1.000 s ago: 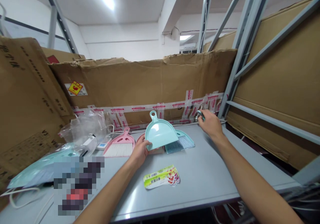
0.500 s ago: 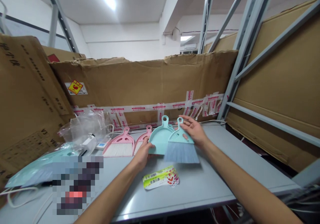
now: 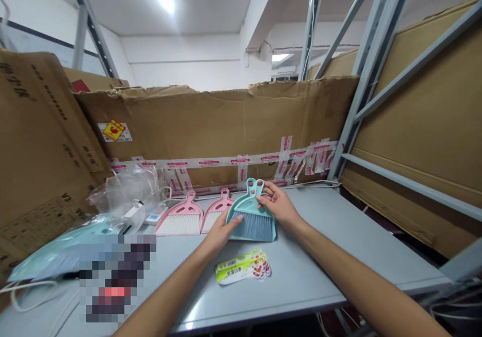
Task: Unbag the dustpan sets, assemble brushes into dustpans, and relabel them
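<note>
A teal hand brush point(image 3: 253, 225) with grey-blue bristles lies inside a matching teal dustpan point(image 3: 235, 206), their looped handles side by side and slightly offset. My left hand point(image 3: 221, 230) grips the dustpan's left edge, its thumb over the bristles. At the upper right, my right hand point(image 3: 280, 204) has its fingers closed around the brush near the handle. Two pink dustpan-and-brush sets, one pink set point(image 3: 184, 209) and another pink set point(image 3: 217, 208), rest to the left. Printed card labels point(image 3: 241, 267) lie in front of my hands.
Clear plastic bags point(image 3: 131, 191) and bagged teal dustpan sets point(image 3: 71, 244) occupy the left side, with white cables nearby. A blurred patch point(image 3: 116, 276) hides something there. A large cardboard box point(image 3: 226, 121) stands behind the grey table point(image 3: 309, 287); metal shelf posts point(image 3: 346, 121) rise at the right.
My right hand has moved left, bringing the brush from beside and overlapping the dustpan into it. My left thumb now lies over the bristles.
</note>
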Motion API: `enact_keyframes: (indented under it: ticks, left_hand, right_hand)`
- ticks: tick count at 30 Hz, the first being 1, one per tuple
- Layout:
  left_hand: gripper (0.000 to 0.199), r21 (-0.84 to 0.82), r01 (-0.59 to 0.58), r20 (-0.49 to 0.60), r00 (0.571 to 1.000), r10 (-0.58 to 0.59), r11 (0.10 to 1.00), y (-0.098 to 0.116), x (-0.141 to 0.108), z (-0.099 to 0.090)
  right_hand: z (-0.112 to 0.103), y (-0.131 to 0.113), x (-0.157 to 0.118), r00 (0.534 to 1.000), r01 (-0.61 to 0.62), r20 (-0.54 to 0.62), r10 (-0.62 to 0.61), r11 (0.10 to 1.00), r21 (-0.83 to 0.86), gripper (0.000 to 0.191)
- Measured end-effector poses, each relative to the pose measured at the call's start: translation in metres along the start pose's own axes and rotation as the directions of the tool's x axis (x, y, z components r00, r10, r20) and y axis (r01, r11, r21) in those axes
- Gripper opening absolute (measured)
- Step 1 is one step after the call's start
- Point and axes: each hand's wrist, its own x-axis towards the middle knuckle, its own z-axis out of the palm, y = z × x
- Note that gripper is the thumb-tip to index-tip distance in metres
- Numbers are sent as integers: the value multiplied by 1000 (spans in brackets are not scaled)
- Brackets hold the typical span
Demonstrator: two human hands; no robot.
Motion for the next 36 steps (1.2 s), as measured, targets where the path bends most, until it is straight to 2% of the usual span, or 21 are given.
enact_keyframes:
  ticks: [2,4,7,10,12,15,17,20,22,24,36]
  left_hand:
    - [67,30,-9,-8,1000,9,1000,1,0,-1]
    - [65,65,-22,-10,1000,23,998,1,-1,-2]
    - [61,119,-57,0,998,57,991,1,-1,-3]
    - [60,153,-86,24,996,83,984,0,-1,-2]
    - [62,150,-91,34,996,87,984,1,-1,-1]
    - [64,126,-81,39,996,76,989,1,-1,-1]
    - [64,123,-76,40,997,72,990,1,-1,-1]
    - [64,136,-70,35,997,66,988,0,-1,-2]
    - [65,149,-70,30,997,67,986,0,-1,-2]
    - [65,156,-77,30,997,73,985,2,-2,-2]
    - [66,143,-55,51,998,49,988,3,-6,1]
  right_hand:
    - [0,-4,-2,1000,21,-3,-21,997,-70,58]
    - [-1,-8,-4,994,91,-35,-101,972,-219,54]
    - [-2,-12,-6,958,219,-66,-278,865,-451,47]
    - [-2,-7,-6,936,266,-79,-343,836,-480,45]
    - [-1,-1,-6,950,243,-92,-299,889,-389,59]
    - [3,7,-6,982,136,-102,-156,974,-180,94]
    - [4,8,-7,995,37,-90,-45,995,-89,102]
    - [5,5,-7,997,-68,-49,66,996,-51,83]
    - [5,2,-8,996,-84,-37,83,996,-36,65]
    - [6,0,-9,995,-90,-33,90,996,-11,55]
    - [10,-3,-11,991,-111,-68,113,993,33,55]
